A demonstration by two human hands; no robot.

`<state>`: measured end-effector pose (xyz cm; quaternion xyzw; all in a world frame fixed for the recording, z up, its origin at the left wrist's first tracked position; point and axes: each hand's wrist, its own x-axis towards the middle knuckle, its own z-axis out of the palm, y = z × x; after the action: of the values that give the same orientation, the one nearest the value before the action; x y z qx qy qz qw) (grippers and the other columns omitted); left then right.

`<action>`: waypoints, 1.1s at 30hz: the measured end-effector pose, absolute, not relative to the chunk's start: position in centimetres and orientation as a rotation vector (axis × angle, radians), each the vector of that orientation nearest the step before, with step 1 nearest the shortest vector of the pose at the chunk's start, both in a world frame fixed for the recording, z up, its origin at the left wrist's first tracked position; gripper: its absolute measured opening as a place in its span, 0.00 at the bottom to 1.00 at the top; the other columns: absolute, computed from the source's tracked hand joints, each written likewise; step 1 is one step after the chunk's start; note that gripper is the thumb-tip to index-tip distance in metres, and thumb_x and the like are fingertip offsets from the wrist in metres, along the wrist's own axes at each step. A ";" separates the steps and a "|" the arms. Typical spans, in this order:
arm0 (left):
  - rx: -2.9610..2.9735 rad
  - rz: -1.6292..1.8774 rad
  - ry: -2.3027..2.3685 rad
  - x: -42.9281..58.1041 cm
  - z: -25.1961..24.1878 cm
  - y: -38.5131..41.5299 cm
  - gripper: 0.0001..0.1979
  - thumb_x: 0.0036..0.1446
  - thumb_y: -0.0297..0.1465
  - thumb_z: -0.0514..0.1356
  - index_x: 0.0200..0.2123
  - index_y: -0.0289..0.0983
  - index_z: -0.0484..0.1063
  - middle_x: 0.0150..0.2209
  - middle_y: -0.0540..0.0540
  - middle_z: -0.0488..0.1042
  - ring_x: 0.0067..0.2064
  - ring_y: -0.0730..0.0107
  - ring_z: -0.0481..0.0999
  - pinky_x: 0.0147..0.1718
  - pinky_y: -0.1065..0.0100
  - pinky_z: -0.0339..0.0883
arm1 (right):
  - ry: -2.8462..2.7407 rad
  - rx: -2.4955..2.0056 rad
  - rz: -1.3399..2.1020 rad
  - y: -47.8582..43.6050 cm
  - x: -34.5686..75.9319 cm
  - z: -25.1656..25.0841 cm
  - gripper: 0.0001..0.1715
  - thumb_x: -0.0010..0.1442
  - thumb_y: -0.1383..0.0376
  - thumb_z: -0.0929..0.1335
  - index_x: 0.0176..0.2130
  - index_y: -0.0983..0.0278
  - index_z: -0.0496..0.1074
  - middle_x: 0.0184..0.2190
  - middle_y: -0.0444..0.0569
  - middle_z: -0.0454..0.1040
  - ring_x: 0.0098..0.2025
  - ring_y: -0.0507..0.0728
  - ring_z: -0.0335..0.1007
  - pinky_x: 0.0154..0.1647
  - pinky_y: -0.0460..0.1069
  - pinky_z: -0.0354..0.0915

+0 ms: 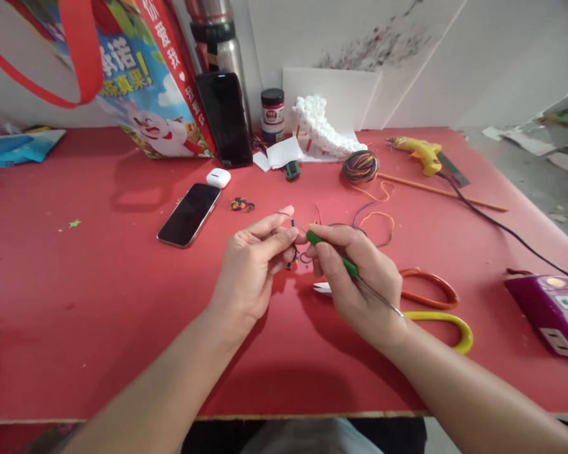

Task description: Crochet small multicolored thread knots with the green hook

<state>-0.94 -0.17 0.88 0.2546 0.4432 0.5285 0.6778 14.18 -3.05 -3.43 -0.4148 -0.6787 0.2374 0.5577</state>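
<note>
My right hand (366,277) grips a crochet hook by its green handle (351,267), the metal end pointing left. Between the fingertips of my left hand (246,268) is a small piece of dark yarn (294,251), with a strand running over the index finger. The hook's tip meets the yarn there; fine details of the stitches are too small to make out. Multicoloured yarn trails over the table to a yarn ball (360,166). Under my right hand lie scissors with one orange and one yellow handle (464,333), their blade tips showing at its left.
A phone (189,215), a white earphone case (218,178) and a small colourful yarn piece (242,204) lie to the left. Farther back stand a gift bag (165,135), an upright phone (224,120) and jars (272,115). A yellow glue gun (421,154) and purple power socket (546,312) are right.
</note>
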 end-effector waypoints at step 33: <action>0.562 0.910 1.129 -4.9 3.3 2.3 0.13 0.40 0.22 0.63 0.30 0.28 0.87 0.17 0.46 0.69 0.19 0.83 0.52 0.16 0.78 0.47 | -1.911 -0.781 0.478 -2.1 16.3 -0.9 0.18 0.72 0.72 0.69 0.57 0.58 0.79 0.40 0.52 0.83 0.40 0.57 0.81 0.42 0.51 0.79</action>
<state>-4.93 2.26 3.29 0.2534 0.5093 0.4104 0.7127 16.31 -2.06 -0.87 -0.3212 -0.7866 0.1969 0.4892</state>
